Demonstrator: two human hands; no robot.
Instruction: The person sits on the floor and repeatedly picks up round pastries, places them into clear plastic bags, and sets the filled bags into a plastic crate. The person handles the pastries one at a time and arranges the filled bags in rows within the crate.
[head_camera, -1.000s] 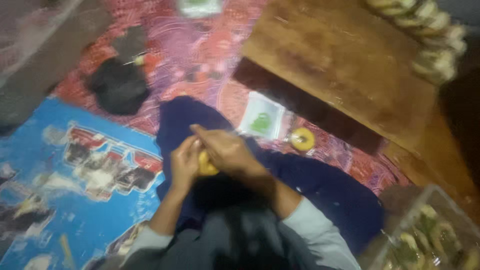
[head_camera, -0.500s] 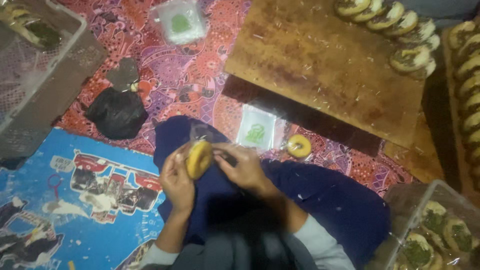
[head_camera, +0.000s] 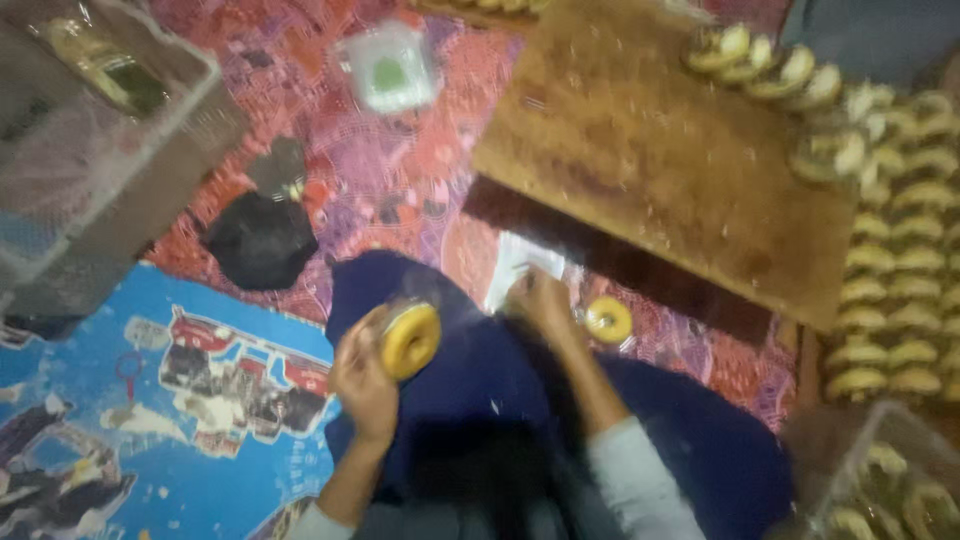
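Already your left hand (head_camera: 365, 385) grips one yellow ring-shaped pastry (head_camera: 410, 340), fingers curled around its rim, held up over your lap. Your right hand (head_camera: 540, 300) reaches forward to the small clear bag (head_camera: 520, 265) on the floor by the desk edge; blur hides whether its fingers pinch the bag or only touch it, so you cannot tell. A second ring (head_camera: 608, 320) lies on the patterned rug (head_camera: 370, 180) just beside that hand.

Progress, judged: one ring in hand, not bagged; the loose one also waits. Rows of rings (head_camera: 890, 250) stack at right, more on the wooden desk (head_camera: 650, 170).

Around: a black bundle (head_camera: 262, 240) to the left, a bagged packet (head_camera: 388, 70) further off, a clear bin (head_camera: 90, 130) top left, a blue printed mat (head_camera: 150, 400). Nothing blocks the reach.
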